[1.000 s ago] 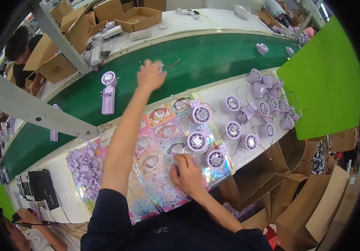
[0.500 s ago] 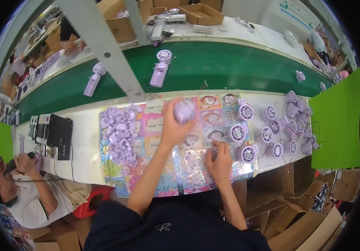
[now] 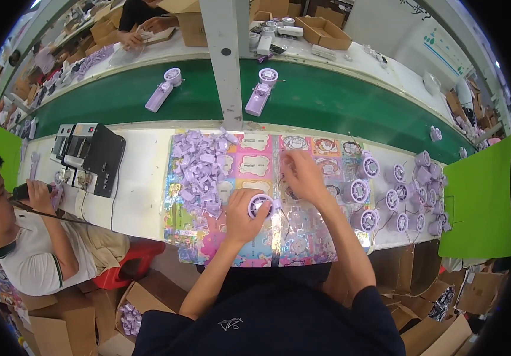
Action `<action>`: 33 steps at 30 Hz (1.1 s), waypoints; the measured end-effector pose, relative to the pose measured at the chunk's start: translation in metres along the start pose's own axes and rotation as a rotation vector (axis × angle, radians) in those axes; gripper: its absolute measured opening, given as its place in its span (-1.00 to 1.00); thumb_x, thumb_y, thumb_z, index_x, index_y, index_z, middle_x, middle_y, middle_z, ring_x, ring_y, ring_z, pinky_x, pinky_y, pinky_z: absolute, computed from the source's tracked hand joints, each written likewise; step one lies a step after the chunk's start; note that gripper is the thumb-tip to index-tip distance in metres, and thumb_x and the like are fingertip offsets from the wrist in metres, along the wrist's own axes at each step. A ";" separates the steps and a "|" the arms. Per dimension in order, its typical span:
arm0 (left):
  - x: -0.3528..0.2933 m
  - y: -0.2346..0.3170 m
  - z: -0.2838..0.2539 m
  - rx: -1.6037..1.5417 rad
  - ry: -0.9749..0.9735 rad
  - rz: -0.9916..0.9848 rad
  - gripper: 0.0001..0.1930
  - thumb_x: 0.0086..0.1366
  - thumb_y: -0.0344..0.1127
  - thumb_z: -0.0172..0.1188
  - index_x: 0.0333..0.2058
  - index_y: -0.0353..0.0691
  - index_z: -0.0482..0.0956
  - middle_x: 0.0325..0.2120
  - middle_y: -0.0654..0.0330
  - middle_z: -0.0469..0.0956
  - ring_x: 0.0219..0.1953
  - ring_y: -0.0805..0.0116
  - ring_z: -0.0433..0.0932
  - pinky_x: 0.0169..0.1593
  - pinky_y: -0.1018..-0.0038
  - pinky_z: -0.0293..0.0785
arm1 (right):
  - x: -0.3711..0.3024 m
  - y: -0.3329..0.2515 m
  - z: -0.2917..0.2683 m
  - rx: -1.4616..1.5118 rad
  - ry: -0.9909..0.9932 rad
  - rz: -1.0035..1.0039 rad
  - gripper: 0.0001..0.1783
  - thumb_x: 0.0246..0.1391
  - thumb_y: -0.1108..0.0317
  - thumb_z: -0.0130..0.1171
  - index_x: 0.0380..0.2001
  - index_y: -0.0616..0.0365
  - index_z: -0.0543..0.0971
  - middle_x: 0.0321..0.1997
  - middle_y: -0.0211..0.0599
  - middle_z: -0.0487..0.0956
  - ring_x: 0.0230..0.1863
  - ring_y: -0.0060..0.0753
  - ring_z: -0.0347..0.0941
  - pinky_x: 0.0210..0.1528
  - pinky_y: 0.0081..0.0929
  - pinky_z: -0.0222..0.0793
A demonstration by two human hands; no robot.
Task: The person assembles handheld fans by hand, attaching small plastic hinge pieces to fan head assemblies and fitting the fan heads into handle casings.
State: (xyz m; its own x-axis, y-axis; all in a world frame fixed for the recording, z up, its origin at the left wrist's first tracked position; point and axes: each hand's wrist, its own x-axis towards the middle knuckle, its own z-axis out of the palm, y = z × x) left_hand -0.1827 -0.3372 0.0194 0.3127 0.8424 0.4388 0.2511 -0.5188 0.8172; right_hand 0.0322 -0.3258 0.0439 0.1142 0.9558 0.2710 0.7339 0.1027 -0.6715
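Note:
My left hand (image 3: 242, 216) is closed around a round lilac fan head (image 3: 256, 204), its grille side facing up and my thumb across it. A thin wire trails from the fan head's right side. Farther off and to the right, my right hand (image 3: 306, 177) hovers over the colourful printed mat (image 3: 249, 237), its fingers loosely bent and nothing visible in them. A heap of small lilac plastic parts (image 3: 202, 172) lies on the mat left of my hands. Several similar fan heads with wires (image 3: 369, 167) stand to the right, some on the mat's edge.
Beyond the table runs a green conveyor belt (image 3: 202, 89) carrying lilac handheld fans (image 3: 258, 98). A grey metal post (image 3: 223, 65) rises at the table's far edge. Black bench machines (image 3: 98, 154) stand left, near a seated person (image 3: 48, 237). A green panel (image 3: 481, 199) borders the right.
My left hand has come nearer and lower with the fan head. My right hand has moved from the mat's near right to farther away. The view has swung left.

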 end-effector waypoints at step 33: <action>-0.001 -0.001 0.001 -0.045 -0.043 -0.022 -0.79 0.20 -0.33 0.33 -0.23 -0.30 0.62 -0.32 0.05 0.59 -0.24 0.06 0.54 -0.14 0.26 0.45 | -0.028 -0.021 -0.041 0.373 -0.628 0.126 -0.44 -0.03 0.54 0.17 0.13 0.30 0.49 -0.42 -0.38 0.52 -0.40 -0.51 0.46 -0.29 -0.53 0.40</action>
State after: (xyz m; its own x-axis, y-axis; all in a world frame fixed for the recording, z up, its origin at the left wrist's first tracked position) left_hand -0.1828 -0.3379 0.0179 0.3465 0.8463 0.4046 0.2170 -0.4920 0.8431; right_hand 0.0414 -0.3657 0.0783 -0.3044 0.9326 -0.1939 0.4513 -0.0380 -0.8915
